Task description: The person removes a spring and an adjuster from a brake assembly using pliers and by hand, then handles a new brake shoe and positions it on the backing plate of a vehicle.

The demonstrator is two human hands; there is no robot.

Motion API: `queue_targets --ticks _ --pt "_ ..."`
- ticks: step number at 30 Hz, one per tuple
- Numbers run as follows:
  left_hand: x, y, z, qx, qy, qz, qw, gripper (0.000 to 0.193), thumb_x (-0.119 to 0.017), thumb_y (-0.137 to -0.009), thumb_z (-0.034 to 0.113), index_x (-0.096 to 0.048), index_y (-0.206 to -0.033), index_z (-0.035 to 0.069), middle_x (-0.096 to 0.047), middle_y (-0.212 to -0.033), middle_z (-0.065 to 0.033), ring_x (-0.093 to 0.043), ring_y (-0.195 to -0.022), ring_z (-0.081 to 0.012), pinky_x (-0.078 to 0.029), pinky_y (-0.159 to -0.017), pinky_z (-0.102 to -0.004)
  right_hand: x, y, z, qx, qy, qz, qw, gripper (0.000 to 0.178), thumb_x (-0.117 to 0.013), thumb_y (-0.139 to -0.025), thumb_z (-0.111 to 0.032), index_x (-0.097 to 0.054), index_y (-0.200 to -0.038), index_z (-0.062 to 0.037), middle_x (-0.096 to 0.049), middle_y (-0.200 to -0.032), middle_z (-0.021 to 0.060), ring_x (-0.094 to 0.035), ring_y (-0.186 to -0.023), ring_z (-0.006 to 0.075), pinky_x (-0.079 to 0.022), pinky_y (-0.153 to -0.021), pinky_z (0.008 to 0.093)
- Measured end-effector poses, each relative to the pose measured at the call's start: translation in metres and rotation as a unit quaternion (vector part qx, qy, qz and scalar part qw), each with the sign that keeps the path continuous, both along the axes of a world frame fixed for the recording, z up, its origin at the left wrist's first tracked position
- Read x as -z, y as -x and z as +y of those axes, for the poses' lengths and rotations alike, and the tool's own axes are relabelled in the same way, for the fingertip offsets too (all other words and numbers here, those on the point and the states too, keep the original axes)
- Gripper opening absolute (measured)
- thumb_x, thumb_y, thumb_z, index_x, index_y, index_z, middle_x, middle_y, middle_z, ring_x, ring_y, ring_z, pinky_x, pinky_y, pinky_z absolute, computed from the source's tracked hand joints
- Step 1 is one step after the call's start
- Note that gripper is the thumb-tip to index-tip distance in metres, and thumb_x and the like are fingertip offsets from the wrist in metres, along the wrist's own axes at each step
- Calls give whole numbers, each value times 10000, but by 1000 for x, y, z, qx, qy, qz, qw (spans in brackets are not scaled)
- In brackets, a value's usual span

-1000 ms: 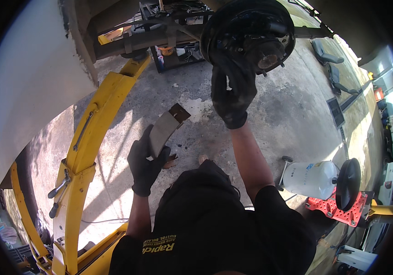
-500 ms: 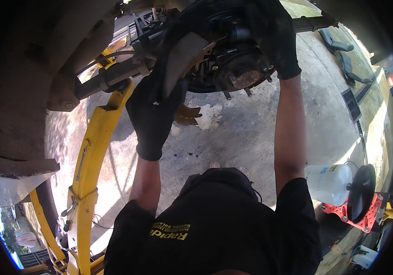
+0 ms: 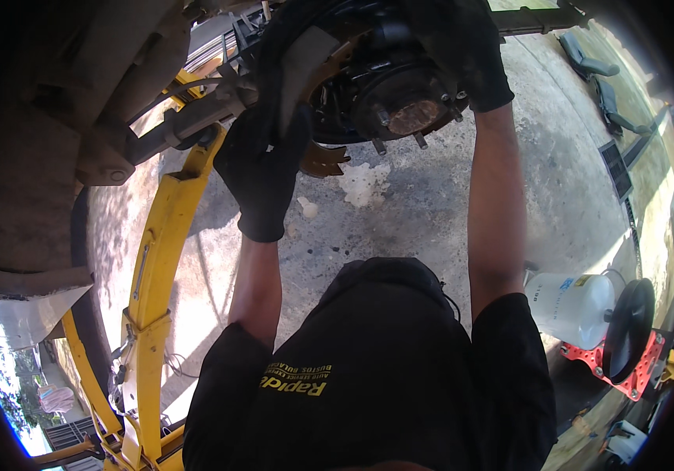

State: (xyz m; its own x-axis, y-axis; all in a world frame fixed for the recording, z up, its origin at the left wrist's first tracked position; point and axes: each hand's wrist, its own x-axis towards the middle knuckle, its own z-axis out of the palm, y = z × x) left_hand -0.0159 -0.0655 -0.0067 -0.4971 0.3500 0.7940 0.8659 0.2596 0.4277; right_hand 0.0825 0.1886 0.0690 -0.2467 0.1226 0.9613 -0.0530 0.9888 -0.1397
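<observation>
My gloved left hand (image 3: 262,169) is closed around a curved brake shoe (image 3: 305,59) with a grey lining, held upright at the left side of a dark wheel hub (image 3: 411,116). The shoe's notched, brownish lower end (image 3: 325,161) shows just below the hand. Wheel studs stick out around the hub's rusty centre. My right hand (image 3: 474,59), also in a black glove, reaches to the upper right side of the hub assembly. Its fingers are lost in shadow, so their grip is hidden.
A yellow lift arm (image 3: 162,235) rises at left beneath a dark axle bar (image 3: 195,122). To the right are a white pail (image 3: 568,306), a black disc (image 3: 631,330) and a red perforated stand (image 3: 639,377). Dark curved pieces (image 3: 584,59) and a floor grate (image 3: 615,169) lie farther off.
The hub and both hands now sit slightly higher in the picture as the view shifts. My left hand has moved up a little with the brake shoe, still gripping it.
</observation>
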Motion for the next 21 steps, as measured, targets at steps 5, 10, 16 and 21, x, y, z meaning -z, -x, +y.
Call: queue_targets --ticks 5,10,16,21 --pt "3 8 0 1 -13 39 999 349 -882 -829 227 -774 -1102 40 -774 -921 -108 -749 -776 -201 -573 -696 -277 -2 -3 -8 17 -2 5 1000 243 -646 -974 -200 -643 -1151 -33 -679 -1037 197 -642 -1001 410 -506 -896 488" --pt "13 7 5 -30 -9 86 996 362 -879 -825 209 -769 -1129 46 -773 -950 -115 -750 -803 -225 -588 -729 -291 2 -1 -3 24 -24 23 999 249 -642 -977 -221 -646 -1150 -42 -681 -1037 189 -645 -997 405 -505 -896 488" --pt "18 4 13 -70 -30 161 984 373 -807 -920 172 -742 -1280 100 -782 -956 -75 -704 -731 -144 -536 -643 -243 3 0 -4 34 -15 20 999 271 -645 -975 -241 -652 -1165 -48 -690 -1051 175 -652 -1007 390 -509 -903 479" --pt "20 -4 14 -114 -45 176 977 380 -815 -912 184 -746 -1277 104 -727 -1105 -109 -703 -894 -204 -550 -691 -288 2 -1 -5 35 -10 24 999 284 -648 -973 -244 -656 -1184 -55 -697 -1071 169 -658 -1021 381 -514 -913 472"
